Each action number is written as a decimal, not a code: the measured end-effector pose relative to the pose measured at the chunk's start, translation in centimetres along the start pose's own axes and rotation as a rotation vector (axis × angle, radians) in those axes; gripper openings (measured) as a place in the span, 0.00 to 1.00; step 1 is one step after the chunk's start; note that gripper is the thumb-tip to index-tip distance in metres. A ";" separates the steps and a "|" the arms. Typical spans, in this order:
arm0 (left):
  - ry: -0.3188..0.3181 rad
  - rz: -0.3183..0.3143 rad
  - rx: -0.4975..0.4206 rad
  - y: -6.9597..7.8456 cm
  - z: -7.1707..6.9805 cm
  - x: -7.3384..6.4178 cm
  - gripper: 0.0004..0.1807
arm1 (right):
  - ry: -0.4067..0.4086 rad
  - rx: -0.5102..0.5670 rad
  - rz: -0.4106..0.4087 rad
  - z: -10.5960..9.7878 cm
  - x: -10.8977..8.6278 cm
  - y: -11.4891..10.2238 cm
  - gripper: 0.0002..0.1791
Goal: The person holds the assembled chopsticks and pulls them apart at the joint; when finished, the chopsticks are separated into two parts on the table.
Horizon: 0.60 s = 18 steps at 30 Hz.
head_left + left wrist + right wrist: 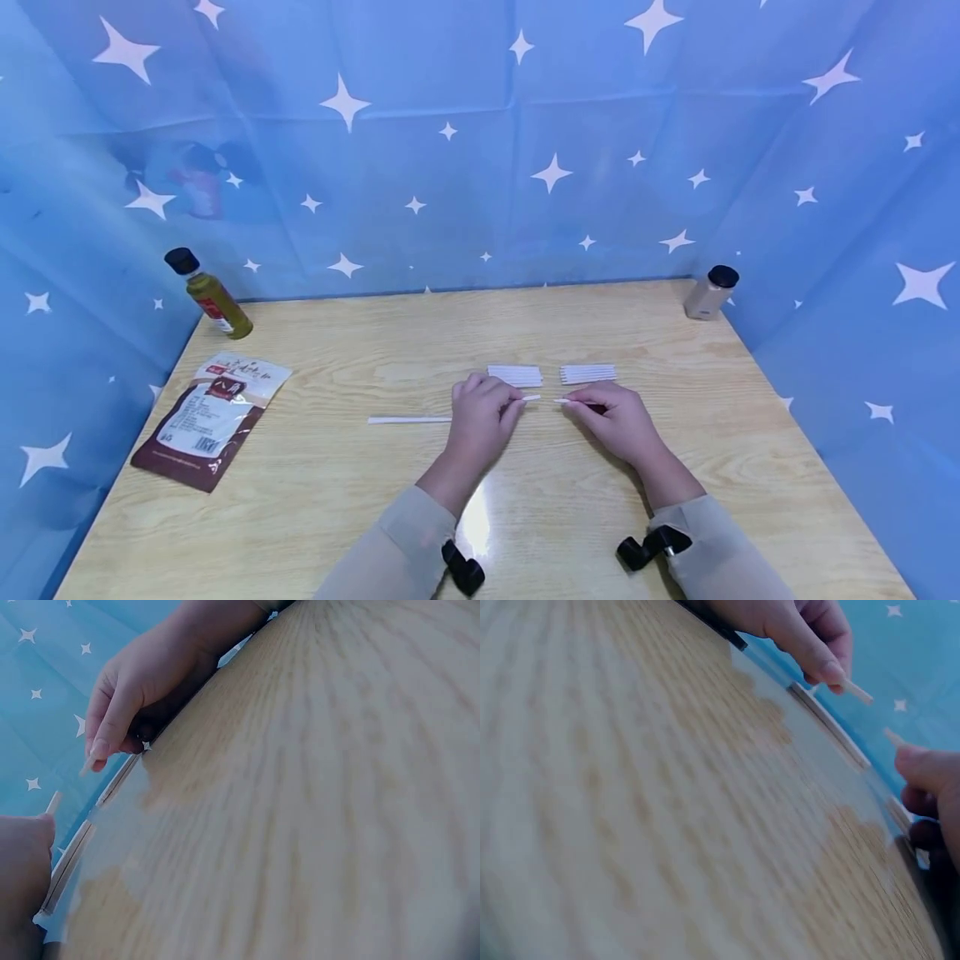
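Note:
My left hand point(480, 417) pinches a thin white stick point(532, 397) between thumb and fingers, its tip pointing right. Facing it, my right hand point(611, 417) pinches another white stick end point(561, 401), pointing left. A small gap separates the two tips, which the left wrist view also shows. Most of each held piece is hidden in the fingers. Just behind the hands lie two flat groups of white sticks, a left group point(514, 375) and a right group point(588, 373). Left of my left hand, a longer white stick point(408, 420) lies on the table, its right end hidden by the hand.
On the wooden table point(337, 517), a brown and white pouch point(206, 421) lies at the left. A black-capped bottle point(217, 300) of yellow-green liquid stands at the back left, a small black-lidded jar point(708, 296) at the back right. Blue star-printed cloth point(450, 167) surrounds the table.

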<state>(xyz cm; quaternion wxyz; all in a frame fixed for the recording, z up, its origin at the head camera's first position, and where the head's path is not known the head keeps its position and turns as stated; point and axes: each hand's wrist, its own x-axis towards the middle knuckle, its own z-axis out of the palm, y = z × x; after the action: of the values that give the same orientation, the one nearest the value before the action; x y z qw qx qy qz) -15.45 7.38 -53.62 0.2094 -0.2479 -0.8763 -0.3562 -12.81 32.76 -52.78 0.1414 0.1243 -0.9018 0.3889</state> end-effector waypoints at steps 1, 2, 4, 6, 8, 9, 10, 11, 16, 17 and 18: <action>-0.004 0.009 0.001 0.0 0.0 0.0 0.03 | -0.012 -0.015 -0.004 -0.1 0.1 0.0 0.03; -0.006 0.016 0.005 -0.1 0.0 0.1 0.03 | -0.021 -0.024 -0.008 -0.1 0.2 -0.1 0.03; -0.006 0.016 0.015 -0.2 -0.1 0.1 0.03 | -0.021 -0.028 -0.011 -0.1 0.3 -0.1 0.03; -0.009 0.013 0.023 -0.1 -0.1 0.1 0.03 | -0.013 -0.020 -0.010 -0.1 0.2 -0.1 0.04; -0.003 0.013 0.038 -0.1 0.0 0.1 0.03 | 0.002 -0.011 -0.017 0.0 0.2 -0.2 0.04; 0.002 0.014 0.047 -0.2 0.0 0.1 0.03 | 0.010 -0.008 -0.022 0.0 0.2 -0.2 0.04; 0.003 0.014 0.054 -0.1 0.0 0.2 0.03 | 0.020 -0.009 -0.030 0.0 0.2 -0.2 0.05; 0.004 0.014 0.065 -0.2 0.1 0.2 0.03 | 0.028 -0.011 -0.035 0.0 0.2 -0.2 0.05; 0.001 0.005 0.130 -0.2 0.0 0.2 0.02 | 0.063 -0.042 -0.069 0.0 0.4 0.0 0.06; -0.003 0.002 0.148 -0.1 0.0 0.3 0.03 | 0.071 -0.053 -0.086 0.0 0.5 0.1 0.06; -0.007 -0.001 0.163 -0.1 -0.1 0.3 0.03 | 0.083 -0.068 -0.115 0.0 0.6 0.2 0.06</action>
<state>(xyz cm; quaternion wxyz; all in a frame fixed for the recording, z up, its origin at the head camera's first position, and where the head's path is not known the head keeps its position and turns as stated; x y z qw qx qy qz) -15.74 7.37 -53.45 0.2257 -0.2309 -0.9032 -0.2827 -13.44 32.84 -52.73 0.2050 0.1545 -0.8993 0.3540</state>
